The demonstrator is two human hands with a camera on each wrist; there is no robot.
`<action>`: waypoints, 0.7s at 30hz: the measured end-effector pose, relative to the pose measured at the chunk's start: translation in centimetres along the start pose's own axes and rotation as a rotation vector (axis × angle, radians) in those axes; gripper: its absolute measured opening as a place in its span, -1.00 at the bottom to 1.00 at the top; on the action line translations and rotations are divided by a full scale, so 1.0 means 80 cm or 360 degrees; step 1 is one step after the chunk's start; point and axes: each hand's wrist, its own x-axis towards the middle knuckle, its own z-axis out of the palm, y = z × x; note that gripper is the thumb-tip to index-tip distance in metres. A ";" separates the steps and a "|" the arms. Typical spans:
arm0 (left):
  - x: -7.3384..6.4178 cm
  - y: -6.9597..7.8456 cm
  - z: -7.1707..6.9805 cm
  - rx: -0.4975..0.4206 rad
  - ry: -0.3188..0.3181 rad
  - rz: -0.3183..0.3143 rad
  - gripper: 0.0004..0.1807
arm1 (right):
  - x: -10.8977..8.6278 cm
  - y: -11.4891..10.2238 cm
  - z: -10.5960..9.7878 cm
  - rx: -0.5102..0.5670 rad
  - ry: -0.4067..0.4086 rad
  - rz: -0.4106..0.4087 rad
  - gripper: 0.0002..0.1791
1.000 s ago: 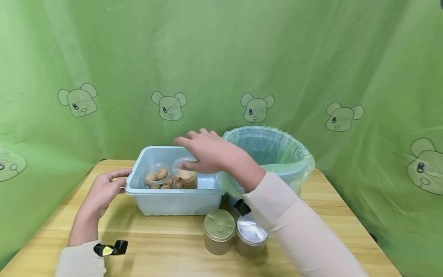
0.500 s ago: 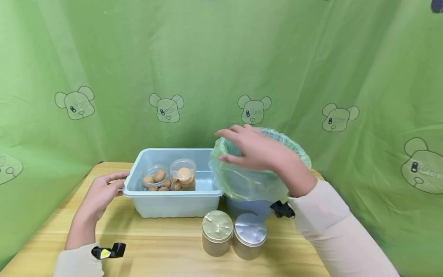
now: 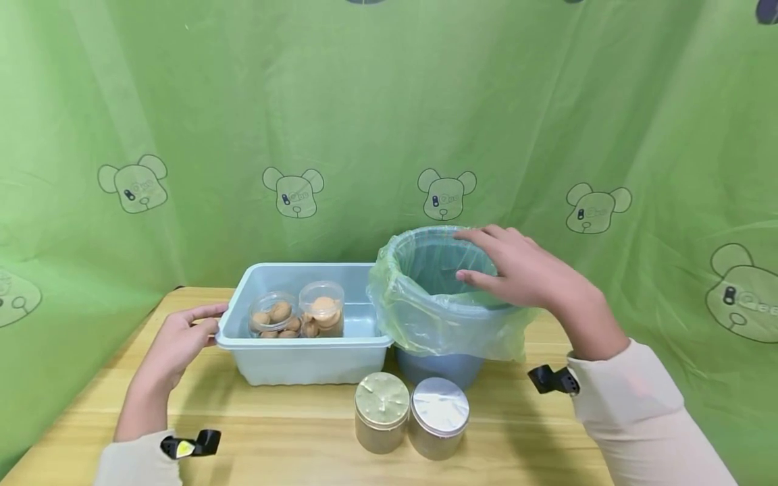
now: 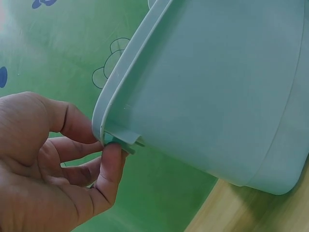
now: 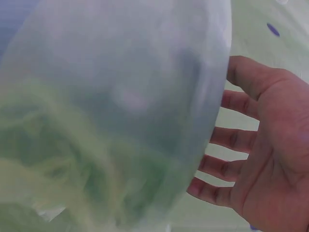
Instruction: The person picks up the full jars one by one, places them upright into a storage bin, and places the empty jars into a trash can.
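My left hand (image 3: 181,341) pinches the left rim of a light-blue plastic basin (image 3: 310,364). In the left wrist view, thumb and fingers close on the rim's corner (image 4: 113,96). Inside the basin stand two clear jars: one with walnuts (image 3: 281,312), the other with round tan pieces (image 3: 325,307) near its top. Over the right side of a blue bucket (image 3: 425,368), lined with a thin green plastic bag (image 3: 450,331), my right hand (image 3: 523,266) spreads its fingers and holds nothing. The right wrist view shows those fingers partly behind the bag-covered rim.
Two cylindrical tins stand side by side before the basin and bucket, one with a gold lid (image 3: 381,399), one with a silver lid (image 3: 440,405). All rest on a wooden table (image 3: 292,439). A green curtain (image 3: 365,101) hangs behind.
My right hand has moved right from above the jars in the basin, across the bucket to its right side. The left hand keeps its place at the basin's rim.
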 end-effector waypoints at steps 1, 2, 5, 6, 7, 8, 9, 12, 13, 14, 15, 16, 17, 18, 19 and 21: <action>0.000 0.000 0.000 0.0006 0.0001 0.0002 -0.49 | -0.003 0.006 0.001 0.0014 0.0013 0.0022 -0.27; 0.000 0.000 0.000 0.0010 0.0003 0.0003 -0.49 | -0.006 0.011 0.002 0.0030 0.0022 0.0046 -0.27; -0.002 0.002 -0.001 0.0030 0.0002 0.0005 -0.49 | -0.014 0.025 0.006 0.0073 0.0045 0.0118 -0.25; -0.003 0.003 -0.001 0.0047 0.0005 0.0001 -0.49 | -0.017 0.030 0.008 0.0087 0.0053 0.0144 -0.25; -0.004 0.004 -0.001 0.0068 0.0010 -0.0001 -0.48 | -0.020 0.035 0.009 0.0102 0.0063 0.0166 -0.25; -0.005 0.006 -0.001 0.0091 0.0019 -0.0001 -0.48 | -0.022 0.040 0.011 0.0113 0.0074 0.0183 -0.25; -0.007 0.008 -0.002 0.0121 0.0027 -0.0001 -0.48 | -0.025 0.045 0.013 0.0127 0.0090 0.0200 -0.26; -0.012 0.016 -0.001 0.0243 0.0066 0.0017 -0.49 | -0.036 0.062 0.020 0.0202 0.0147 0.0251 -0.28; -0.014 0.019 -0.001 0.0277 0.0081 0.0035 -0.49 | -0.039 0.068 0.023 0.0241 0.0170 0.0269 -0.29; -0.016 0.023 0.001 0.0309 0.0091 0.0048 -0.49 | -0.042 0.073 0.026 0.0278 0.0192 0.0290 -0.29; -0.018 0.028 0.002 0.0339 0.0096 0.0062 -0.49 | -0.044 0.078 0.030 0.0314 0.0216 0.0321 -0.29; -0.020 0.033 0.004 0.0374 0.0102 0.0090 -0.50 | -0.047 0.083 0.033 0.0353 0.0236 0.0344 -0.29; -0.022 0.039 0.006 0.0403 0.0105 0.0124 -0.50 | -0.048 0.088 0.037 0.0386 0.0255 0.0366 -0.29; -0.023 0.045 0.008 0.0435 0.0108 0.0165 -0.51 | -0.050 0.093 0.040 0.0419 0.0271 0.0393 -0.28; -0.024 0.051 0.010 0.0468 0.0104 0.0219 -0.52 | -0.051 0.097 0.044 0.0440 0.0291 0.0415 -0.29; -0.024 0.062 0.016 0.0550 0.0085 0.0352 -0.54 | -0.055 0.103 0.052 0.0471 0.0327 0.0447 -0.30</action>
